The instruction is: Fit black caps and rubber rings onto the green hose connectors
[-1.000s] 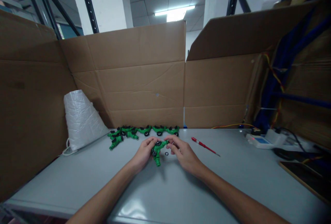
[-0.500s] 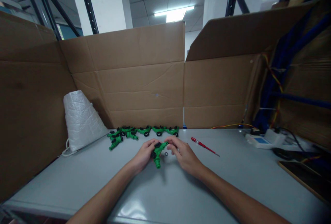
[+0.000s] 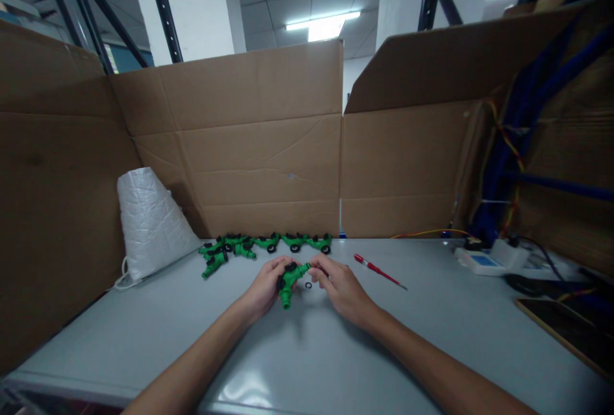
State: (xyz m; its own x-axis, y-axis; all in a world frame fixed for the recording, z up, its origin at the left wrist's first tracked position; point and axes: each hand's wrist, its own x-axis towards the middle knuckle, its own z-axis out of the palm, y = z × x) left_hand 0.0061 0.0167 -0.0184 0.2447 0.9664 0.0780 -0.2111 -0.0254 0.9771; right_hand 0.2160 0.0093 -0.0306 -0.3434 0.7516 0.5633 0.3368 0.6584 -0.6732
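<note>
A green fitting with black parts (image 3: pixel 289 283) is held above the table between my hands. My left hand (image 3: pixel 265 287) wraps its fingers round the fitting's black side. The fingertips of my right hand (image 3: pixel 339 286) pinch the end of its upper right branch; whether a small part sits between them is hidden. Just under that branch, a small black ring (image 3: pixel 308 285) lies on the table. Several similar green fittings (image 3: pixel 265 242) stand in a row at the back, with one more (image 3: pixel 215 264) in front at the left.
To the right of my hands lies a red screwdriver (image 3: pixel 380 270) on the grey table (image 3: pixel 158 332). A white wrapped bundle (image 3: pixel 153 226) leans at the back left. Cardboard walls (image 3: pixel 259 153) enclose the back. Power strips and cables (image 3: pixel 499 260) sit at the right.
The held fitting has tilted a little, its lower end swinging left and slightly up. Both hands have kept their places and their hold.
</note>
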